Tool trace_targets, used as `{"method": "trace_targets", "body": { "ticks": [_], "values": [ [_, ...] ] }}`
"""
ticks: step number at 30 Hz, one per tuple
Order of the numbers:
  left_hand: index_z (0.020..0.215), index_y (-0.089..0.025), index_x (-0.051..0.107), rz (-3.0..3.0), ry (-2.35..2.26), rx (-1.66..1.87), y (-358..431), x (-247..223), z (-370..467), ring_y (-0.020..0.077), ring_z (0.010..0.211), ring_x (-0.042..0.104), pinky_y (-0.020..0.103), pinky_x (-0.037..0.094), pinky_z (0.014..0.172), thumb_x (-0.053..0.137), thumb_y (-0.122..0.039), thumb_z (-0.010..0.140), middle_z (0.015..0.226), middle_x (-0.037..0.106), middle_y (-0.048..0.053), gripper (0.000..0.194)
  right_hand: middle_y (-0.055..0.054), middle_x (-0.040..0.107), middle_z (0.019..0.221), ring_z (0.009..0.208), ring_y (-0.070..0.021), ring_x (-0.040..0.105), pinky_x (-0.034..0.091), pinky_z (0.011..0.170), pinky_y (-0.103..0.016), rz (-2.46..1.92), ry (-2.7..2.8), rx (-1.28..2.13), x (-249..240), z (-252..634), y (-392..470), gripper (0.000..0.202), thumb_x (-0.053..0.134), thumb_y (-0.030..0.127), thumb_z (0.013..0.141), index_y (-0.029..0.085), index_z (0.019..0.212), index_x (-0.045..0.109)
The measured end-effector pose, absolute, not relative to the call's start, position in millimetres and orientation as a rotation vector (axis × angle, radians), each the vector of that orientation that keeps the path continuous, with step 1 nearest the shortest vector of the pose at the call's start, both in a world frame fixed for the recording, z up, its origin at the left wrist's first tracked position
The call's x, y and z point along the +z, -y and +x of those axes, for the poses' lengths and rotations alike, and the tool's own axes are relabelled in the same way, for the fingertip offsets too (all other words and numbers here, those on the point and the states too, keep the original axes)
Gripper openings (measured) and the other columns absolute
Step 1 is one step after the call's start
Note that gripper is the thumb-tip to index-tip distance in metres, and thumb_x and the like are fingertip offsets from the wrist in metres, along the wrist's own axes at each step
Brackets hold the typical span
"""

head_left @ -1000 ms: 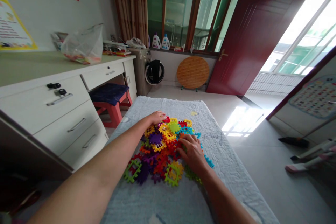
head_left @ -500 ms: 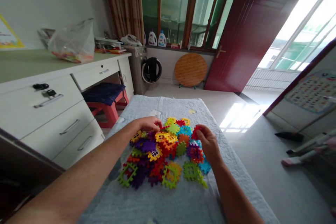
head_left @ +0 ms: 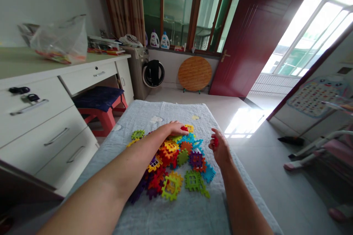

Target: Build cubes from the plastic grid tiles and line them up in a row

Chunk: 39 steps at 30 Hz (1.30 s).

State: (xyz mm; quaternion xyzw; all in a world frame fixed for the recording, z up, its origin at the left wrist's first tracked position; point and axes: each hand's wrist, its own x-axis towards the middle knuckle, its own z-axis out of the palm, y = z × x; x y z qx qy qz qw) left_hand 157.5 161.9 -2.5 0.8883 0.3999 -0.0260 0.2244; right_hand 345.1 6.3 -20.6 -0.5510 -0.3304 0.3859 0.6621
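A heap of colourful interlocking plastic building tiles [head_left: 182, 158] lies on the cloth-covered table [head_left: 176, 214]. Some tiles are notched squares, others have window-like grids. My left hand [head_left: 174, 128] reaches over the back of the heap, its fingers closed at a red tile [head_left: 184, 129]; the forearm hides the heap's left part. To the right of the heap, above the cloth, my right hand [head_left: 221, 149] holds another red tile [head_left: 216, 141] against its palm, fingers partly curled. Near that hand lie a blue tile [head_left: 209, 173] and a green window tile [head_left: 193, 180].
On the left stands a white desk with drawers [head_left: 59, 136], bearing a plastic bag [head_left: 62, 42]. A red stool with a dark cushion [head_left: 100, 99] is tucked beneath. Behind the table are a washing machine [head_left: 138, 69], a round wooden tabletop [head_left: 195, 73] and a red door [head_left: 248, 44].
My left hand has moved right across the back of the heap, towards a red tile. My right hand has drawn slightly away from the heap with its red tile. The view has shifted slightly right.
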Motion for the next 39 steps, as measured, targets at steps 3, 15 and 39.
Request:
{"method": "trace_targets", "body": {
  "ticks": [3,15,39],
  "values": [
    [0.114,-0.022,0.065,2.473,-0.963,-0.108,-151,2,155,0.0344,0.116,0.050,0.045,0.035,0.101,0.067,-0.058,0.063,0.123,0.061,0.012,0.062,0.001,0.055,0.079,0.064,-0.0140,0.052,0.045,0.060,-0.028,-1.499,1.049,0.642,-30,345,-11,0.044,0.058,0.040,0.071,0.021,0.110,0.055],
    [0.118,-0.024,0.062,2.552,-0.648,0.009,-91,21,124,0.0299,0.124,0.043,0.039,0.032,0.105,0.067,-0.049,0.070,0.129,0.057,0.008,0.054,0.000,0.065,0.079,0.072,-0.0152,0.058,0.045,0.069,-0.028,-1.445,1.535,0.904,-17,316,1,0.032,0.054,0.027,0.071,0.018,0.101,0.061],
    [0.106,-0.028,0.067,2.323,-1.407,0.879,-26,-2,-31,0.0285,0.125,0.047,0.047,0.034,0.109,0.050,-0.055,0.083,0.131,0.056,0.005,0.039,-0.003,0.068,0.080,0.071,-0.0162,0.061,0.049,0.064,-0.028,-1.497,1.444,0.822,-31,319,-4,0.034,0.052,0.045,0.082,0.018,0.095,0.066]
  ]
}}
